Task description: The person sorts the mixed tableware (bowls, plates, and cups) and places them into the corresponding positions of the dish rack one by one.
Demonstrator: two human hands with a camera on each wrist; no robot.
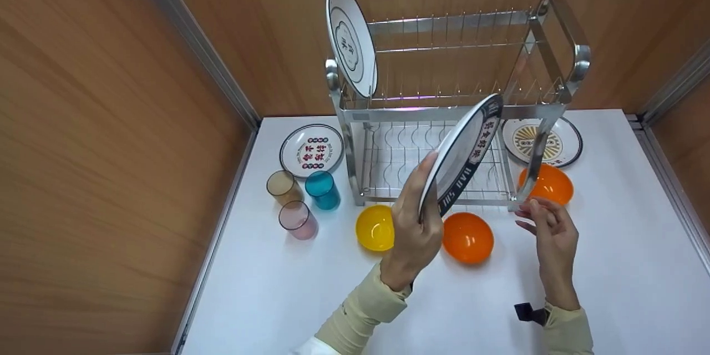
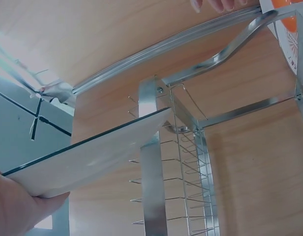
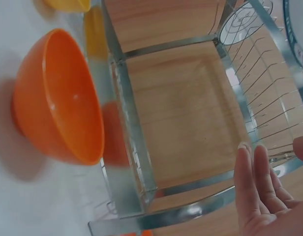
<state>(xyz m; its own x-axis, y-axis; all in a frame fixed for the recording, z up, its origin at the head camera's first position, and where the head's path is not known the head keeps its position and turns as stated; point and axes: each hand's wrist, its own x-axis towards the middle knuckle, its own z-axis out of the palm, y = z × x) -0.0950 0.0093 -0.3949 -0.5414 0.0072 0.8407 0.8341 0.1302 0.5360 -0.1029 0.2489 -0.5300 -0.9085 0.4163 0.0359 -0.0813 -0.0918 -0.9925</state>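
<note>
The left hand (image 1: 417, 233) holds a plate (image 1: 465, 150) by its edge.
The plate is tipped up at the front of the silver rack (image 1: 410, 115) (I can't tell if they touch). The right hand (image 1: 558, 236) holds nothing, its fingers loose and a little bent, near an orange bowl (image 1: 554, 186). A white plate (image 1: 355, 39) stands at the rack's top left end.

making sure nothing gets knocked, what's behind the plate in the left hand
In the head view, the metal rack shows on both sides of the plate, front and slightly below; anything directly behind it is covered.
</note>
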